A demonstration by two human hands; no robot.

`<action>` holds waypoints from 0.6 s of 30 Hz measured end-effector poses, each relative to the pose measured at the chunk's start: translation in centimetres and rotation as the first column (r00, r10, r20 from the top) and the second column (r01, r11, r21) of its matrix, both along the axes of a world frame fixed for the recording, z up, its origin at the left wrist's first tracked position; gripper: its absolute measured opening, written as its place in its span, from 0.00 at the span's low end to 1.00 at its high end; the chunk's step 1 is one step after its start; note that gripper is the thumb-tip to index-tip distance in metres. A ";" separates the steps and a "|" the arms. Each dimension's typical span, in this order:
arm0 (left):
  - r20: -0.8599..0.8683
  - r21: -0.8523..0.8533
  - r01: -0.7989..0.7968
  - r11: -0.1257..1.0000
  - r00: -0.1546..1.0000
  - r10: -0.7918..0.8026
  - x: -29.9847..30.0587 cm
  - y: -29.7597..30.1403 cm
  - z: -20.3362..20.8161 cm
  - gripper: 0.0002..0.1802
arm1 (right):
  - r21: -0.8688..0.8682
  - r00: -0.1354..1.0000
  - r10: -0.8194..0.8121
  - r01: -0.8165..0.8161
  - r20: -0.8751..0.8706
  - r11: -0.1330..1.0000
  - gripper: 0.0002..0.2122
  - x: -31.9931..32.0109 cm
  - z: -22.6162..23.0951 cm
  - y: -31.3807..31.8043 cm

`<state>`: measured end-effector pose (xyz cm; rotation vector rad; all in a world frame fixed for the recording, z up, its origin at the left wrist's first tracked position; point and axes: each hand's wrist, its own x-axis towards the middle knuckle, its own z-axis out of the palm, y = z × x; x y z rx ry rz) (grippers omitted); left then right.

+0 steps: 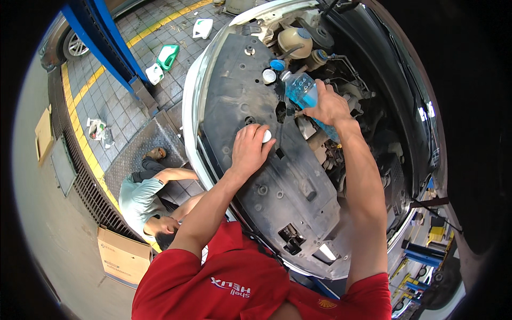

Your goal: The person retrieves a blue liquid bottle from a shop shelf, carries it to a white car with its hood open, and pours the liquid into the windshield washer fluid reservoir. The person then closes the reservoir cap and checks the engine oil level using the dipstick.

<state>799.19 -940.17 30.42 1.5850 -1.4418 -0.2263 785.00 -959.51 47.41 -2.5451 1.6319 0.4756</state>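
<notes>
Upper centre of the frame: the right hand (pixel 326 105) grips a tilted bottle of blue fluid (pixel 305 93), long axis slanting up-left, neck toward the filler opening (pixel 270 76). The left hand (pixel 249 146), lower left of it, apparently pinches 1 white cap (pixel 266 136) on the black engine cover (pixel 266 160)

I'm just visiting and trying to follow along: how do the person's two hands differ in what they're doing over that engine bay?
The right hand grips a clear bottle of blue liquid, tilted neck-down toward the engine bay; the left hand holds only a small white cap. The right hand reaches further in, over the engine parts; the left hand rests on the black plastic cover. Both are bare.
</notes>
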 end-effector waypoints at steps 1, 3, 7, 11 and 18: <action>-0.021 -0.001 0.000 1.000 1.000 0.000 0.0 0.0 0.0 0.23 | 0.001 1.000 0.005 -0.005 -0.017 1.000 0.47 0.4 0.0 -0.1; -0.020 0.001 -0.003 1.000 1.000 0.003 0.0 0.0 -0.1 0.24 | 0.009 0.999 0.010 -0.009 -0.048 1.000 0.45 1.1 0.1 -0.4; -0.053 -0.001 0.013 1.000 0.999 -0.013 0.2 0.1 0.0 0.24 | 0.035 0.992 0.004 0.000 -0.124 0.999 0.45 2.3 0.1 -0.9; -0.059 -0.015 0.014 1.000 0.998 -0.015 0.3 0.1 0.0 0.24 | 0.032 0.986 0.012 -0.006 -0.167 0.999 0.45 2.9 0.2 -1.3; -0.066 -0.029 0.003 1.000 0.998 -0.005 0.2 0.1 -0.1 0.24 | 0.022 0.980 0.014 -0.010 -0.198 1.000 0.46 3.1 0.6 -1.5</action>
